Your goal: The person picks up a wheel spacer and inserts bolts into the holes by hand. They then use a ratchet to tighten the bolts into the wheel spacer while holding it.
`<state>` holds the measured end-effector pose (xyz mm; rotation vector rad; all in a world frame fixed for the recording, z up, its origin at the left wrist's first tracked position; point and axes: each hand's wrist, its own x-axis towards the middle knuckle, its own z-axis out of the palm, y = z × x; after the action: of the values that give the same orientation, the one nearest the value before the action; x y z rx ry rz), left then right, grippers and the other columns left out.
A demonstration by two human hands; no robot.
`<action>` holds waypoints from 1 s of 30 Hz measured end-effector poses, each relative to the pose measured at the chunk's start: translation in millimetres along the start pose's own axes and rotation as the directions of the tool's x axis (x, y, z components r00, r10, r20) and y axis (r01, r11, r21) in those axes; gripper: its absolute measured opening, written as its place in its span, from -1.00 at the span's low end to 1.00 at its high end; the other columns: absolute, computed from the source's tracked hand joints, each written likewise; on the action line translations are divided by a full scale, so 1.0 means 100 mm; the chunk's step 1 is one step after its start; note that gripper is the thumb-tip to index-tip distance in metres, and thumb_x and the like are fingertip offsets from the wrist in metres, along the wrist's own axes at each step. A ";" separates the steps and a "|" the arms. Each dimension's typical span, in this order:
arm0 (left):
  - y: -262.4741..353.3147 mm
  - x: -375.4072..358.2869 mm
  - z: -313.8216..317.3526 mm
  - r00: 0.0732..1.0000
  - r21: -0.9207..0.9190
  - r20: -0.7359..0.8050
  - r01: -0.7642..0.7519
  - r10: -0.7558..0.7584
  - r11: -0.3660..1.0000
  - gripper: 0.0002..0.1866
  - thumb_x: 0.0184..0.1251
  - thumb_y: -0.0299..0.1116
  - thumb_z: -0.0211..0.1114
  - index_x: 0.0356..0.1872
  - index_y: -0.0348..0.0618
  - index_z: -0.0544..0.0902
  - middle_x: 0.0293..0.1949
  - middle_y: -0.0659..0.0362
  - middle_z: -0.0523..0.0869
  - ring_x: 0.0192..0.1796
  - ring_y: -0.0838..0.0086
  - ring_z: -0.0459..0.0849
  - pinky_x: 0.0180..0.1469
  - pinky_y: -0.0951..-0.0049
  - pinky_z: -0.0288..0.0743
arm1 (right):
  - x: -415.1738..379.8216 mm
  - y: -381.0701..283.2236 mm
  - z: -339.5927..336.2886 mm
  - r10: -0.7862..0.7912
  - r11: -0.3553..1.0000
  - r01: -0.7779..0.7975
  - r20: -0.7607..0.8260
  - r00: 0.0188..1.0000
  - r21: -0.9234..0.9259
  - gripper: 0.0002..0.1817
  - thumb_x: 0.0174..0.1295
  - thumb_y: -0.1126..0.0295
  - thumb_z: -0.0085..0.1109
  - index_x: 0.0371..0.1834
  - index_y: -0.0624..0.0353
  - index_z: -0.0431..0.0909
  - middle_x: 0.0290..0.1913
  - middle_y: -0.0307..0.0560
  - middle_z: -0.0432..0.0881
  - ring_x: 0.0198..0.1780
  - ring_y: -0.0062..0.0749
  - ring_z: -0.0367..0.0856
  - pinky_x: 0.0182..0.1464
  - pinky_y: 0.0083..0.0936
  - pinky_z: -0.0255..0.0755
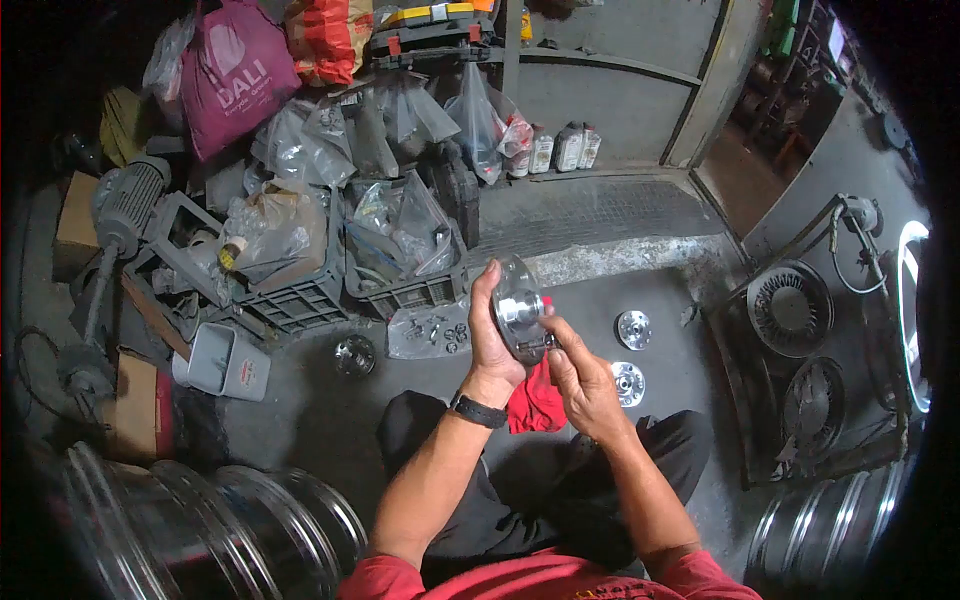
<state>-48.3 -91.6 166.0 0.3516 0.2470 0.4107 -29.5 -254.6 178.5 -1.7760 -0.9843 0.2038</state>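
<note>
My left hand (491,335) grips a shiny metal wheel hub (520,307), a round flange with a raised centre, held tilted above my lap. A small red spot shows at the hub's right side. My right hand (583,378) is closed at the hub's lower right edge, index finger and thumb close together by a small metal piece that I cannot make out. Below the hands lies a red cloth (538,402). Two silver flanged discs, one farther off (633,330) and one nearer (628,384), rest on the floor to the right. A darker round hub (354,355) sits left.
A plastic bag of small metal parts (430,331) lies ahead. Crates (400,290) full of bags stand behind it, with a grey bin (222,362) at left. Stacked wheel rims (210,520) flank me on the left, and a black-framed stand (800,370) is at right.
</note>
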 end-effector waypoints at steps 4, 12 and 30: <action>-0.03 0.00 -0.03 0.990 0.041 -0.025 -0.135 0.136 0.990 -0.47 0.43 0.23 0.36 -0.04 -0.07 0.69 -0.24 0.15 0.78 -0.28 0.25 0.83 -0.19 0.17 0.79 | -0.01 0.03 0.06 0.017 0.999 -0.016 -0.023 1.000 0.034 -0.54 0.72 0.27 0.03 0.60 0.04 0.44 -0.38 -0.28 0.53 -0.37 -0.60 0.50 -0.25 -0.50 0.47; -0.02 -0.08 0.02 0.928 0.300 -0.019 -0.350 0.372 0.888 -0.38 0.48 0.06 0.35 0.39 -0.09 0.56 -0.01 0.26 0.67 -0.08 0.53 0.67 -0.15 0.45 0.64 | -0.03 -0.03 0.17 0.230 0.889 -0.237 0.064 0.971 0.391 -0.47 0.77 0.09 -0.11 0.67 0.03 0.30 -0.53 -0.41 0.28 -0.56 -0.75 0.22 -0.53 -0.63 0.12; 0.01 -0.07 0.05 0.907 0.482 0.146 -0.413 0.394 0.772 -0.28 0.48 0.06 0.32 0.53 -0.12 0.49 0.14 0.20 0.59 0.01 0.55 0.61 -0.02 0.51 0.58 | -0.09 -0.13 0.18 0.365 0.807 -0.341 0.047 0.930 0.482 -0.52 0.77 0.18 -0.11 0.64 0.03 0.35 -0.53 -0.44 0.32 -0.57 -0.73 0.26 -0.52 -0.62 0.23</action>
<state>-53.3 -94.8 172.3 0.9430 0.2405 0.7696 -52.5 -246.6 178.4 -1.4684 -0.4925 0.5910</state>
